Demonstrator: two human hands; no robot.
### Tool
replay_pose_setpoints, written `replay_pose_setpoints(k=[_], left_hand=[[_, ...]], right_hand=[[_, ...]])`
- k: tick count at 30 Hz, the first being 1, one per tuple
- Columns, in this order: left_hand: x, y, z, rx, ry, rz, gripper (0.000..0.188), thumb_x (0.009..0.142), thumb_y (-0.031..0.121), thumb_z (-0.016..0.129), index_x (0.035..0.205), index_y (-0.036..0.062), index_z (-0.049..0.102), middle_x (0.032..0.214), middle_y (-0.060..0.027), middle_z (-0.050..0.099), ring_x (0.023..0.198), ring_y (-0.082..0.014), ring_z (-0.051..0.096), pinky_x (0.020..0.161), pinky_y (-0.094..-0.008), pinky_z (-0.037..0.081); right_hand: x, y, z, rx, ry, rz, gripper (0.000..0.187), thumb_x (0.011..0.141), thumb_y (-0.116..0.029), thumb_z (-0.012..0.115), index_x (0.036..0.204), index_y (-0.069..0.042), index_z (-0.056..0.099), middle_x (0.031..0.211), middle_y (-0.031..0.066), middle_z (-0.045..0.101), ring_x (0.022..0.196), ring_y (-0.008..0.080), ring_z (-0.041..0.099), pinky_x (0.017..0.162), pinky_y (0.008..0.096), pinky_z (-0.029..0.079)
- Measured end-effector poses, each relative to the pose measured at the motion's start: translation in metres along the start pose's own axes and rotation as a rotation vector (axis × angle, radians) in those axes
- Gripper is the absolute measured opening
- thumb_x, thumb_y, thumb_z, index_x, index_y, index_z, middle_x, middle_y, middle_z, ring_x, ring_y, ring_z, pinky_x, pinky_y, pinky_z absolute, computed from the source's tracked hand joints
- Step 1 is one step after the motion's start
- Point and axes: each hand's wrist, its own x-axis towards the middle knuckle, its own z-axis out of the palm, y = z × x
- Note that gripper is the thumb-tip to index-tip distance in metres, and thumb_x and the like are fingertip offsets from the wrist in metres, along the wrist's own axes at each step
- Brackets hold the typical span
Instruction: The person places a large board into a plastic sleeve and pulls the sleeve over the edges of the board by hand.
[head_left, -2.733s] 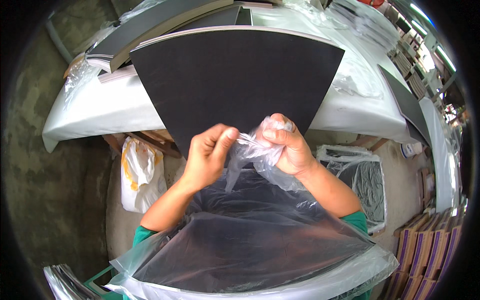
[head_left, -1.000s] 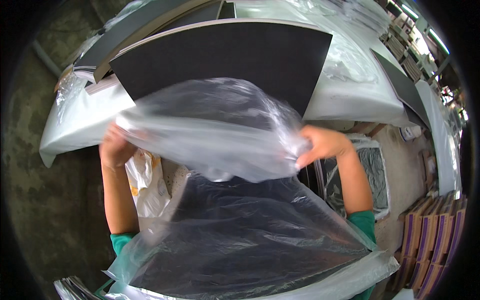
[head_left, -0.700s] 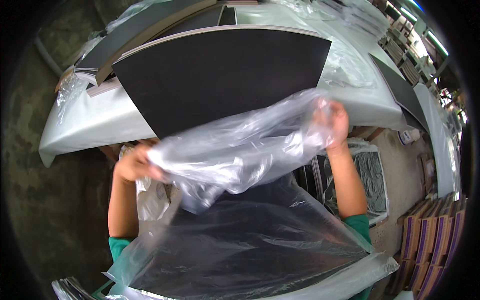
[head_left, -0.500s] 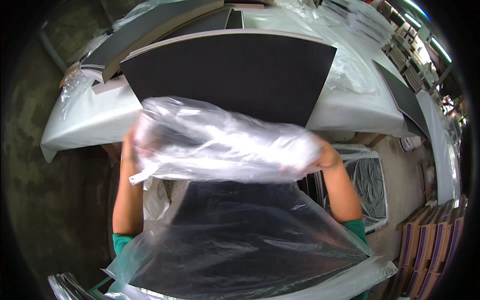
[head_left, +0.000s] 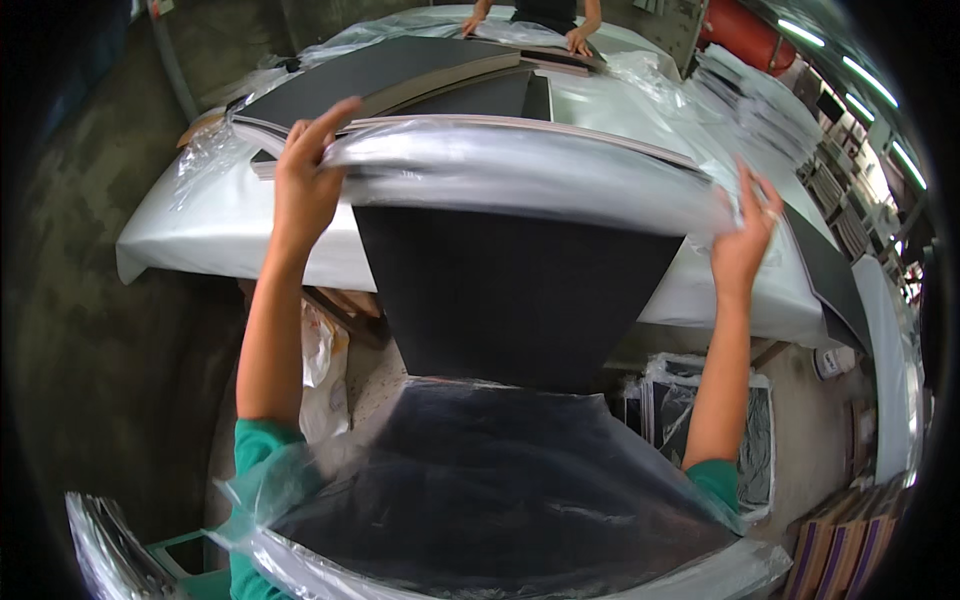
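Observation:
A clear plastic sheet or bag [head_left: 520, 180], smeared by motion, stretches sideways across the upper part of a large black panel [head_left: 520, 290] that leans against the table. My left hand [head_left: 308, 185] grips its left end, forefinger pointing up and away. At the other end my right hand [head_left: 742, 235] pinches the plastic, with some fingers raised; a ring shows on one. Pale edges line the panel's top, so it may be several sheets together. Closer to my body, more clear plastic [head_left: 500, 490] lies loosely over a dark panel and reaches my green sleeves.
Curved dark boards [head_left: 390, 75] lie on the white-covered table [head_left: 200, 235]. Across it, a co-worker's hands [head_left: 578, 42] rest on plastic-covered material. Wrapped panels [head_left: 755, 430] stand on the floor at right, near cartons [head_left: 840, 540] and a white tub [head_left: 832, 362]. A white bag [head_left: 325, 370] sits below left.
Both hands have moved up and away from me, drawing the bunched plastic into a longer strip over the panel's upper part. My view has tilted up, bringing the co-worker in.

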Motion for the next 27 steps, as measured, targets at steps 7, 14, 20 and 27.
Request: replay_pose_setpoints(k=[7,14,20,27], left_hand=[[-0.105,0.005,-0.037,0.137,0.186,0.333,0.025,0.058,-0.006,0.052,0.079,0.0006,0.063,0.07,-0.0106,0.051,0.065,-0.0211,0.051,0.055,-0.027,0.04],[-0.076,-0.037,-0.02,-1.161,-0.248,-0.899,0.024,0.076,0.012,0.051,0.094,-0.0032,0.055,0.089,-0.0084,0.059,0.08,-0.0202,0.055,0.068,-0.0335,0.046],[-0.231,-0.177,0.056,-1.642,-0.49,-1.113,0.018,0.074,0.018,0.055,0.09,0.0097,0.057,0.071,-0.0074,0.059,0.07,-0.0205,0.056,0.06,-0.0327,0.046],[-0.379,-0.177,0.105,-1.542,-0.386,-1.747,0.013,0.078,0.019,0.053,0.083,0.0067,0.055,0.071,-0.0026,0.053,0.059,-0.0133,0.047,0.054,-0.0264,0.038]], right_hand=[[-0.09,-0.002,-0.05,-0.335,0.23,-0.481,0.032,0.064,-0.001,0.059,0.093,-0.013,0.065,0.099,0.0037,0.055,0.09,0.0216,0.048,0.078,0.0345,0.04],[-0.043,0.031,-0.078,0.958,-0.567,0.543,0.015,0.071,-0.004,0.058,0.085,-0.007,0.059,0.084,0.0031,0.054,0.062,0.0163,0.047,0.057,0.0269,0.038],[-0.205,0.085,0.024,1.947,-0.519,1.347,0.013,0.078,-0.016,0.058,0.09,-0.014,0.055,0.064,-0.0054,0.048,0.046,0.0047,0.033,0.044,0.0203,0.027],[-0.401,0.133,0.071,2.001,-0.638,1.774,0.012,0.08,-0.008,0.048,0.09,-0.007,0.055,0.068,0.0011,0.051,0.05,0.0084,0.04,0.049,0.0219,0.034]])
